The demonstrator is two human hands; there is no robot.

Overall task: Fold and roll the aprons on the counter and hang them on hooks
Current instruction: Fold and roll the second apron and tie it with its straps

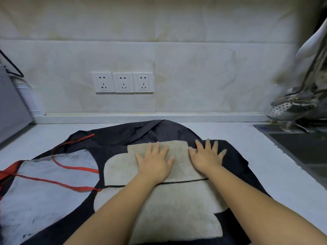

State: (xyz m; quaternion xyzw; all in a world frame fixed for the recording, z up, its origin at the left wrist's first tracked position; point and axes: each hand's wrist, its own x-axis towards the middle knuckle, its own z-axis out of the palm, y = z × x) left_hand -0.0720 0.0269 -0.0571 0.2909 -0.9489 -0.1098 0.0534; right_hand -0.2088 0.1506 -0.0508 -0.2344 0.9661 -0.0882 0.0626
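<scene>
While no writing is legible:
Left hand (154,160): spread flat on apron (177,200).
Right hand (206,155): likewise.
Backdrop: wall sockets (122,82).

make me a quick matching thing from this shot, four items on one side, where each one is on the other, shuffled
Things:
1. left hand
2. right hand
3. red straps
4. wall sockets

Places:
A. on the tiled wall above the counter
B. flat on the beige fleece panel
C. lying over the pale apron at left
D. across the fleece's right edge and the dark apron

Pairs: 1-B, 2-D, 3-C, 4-A
</scene>
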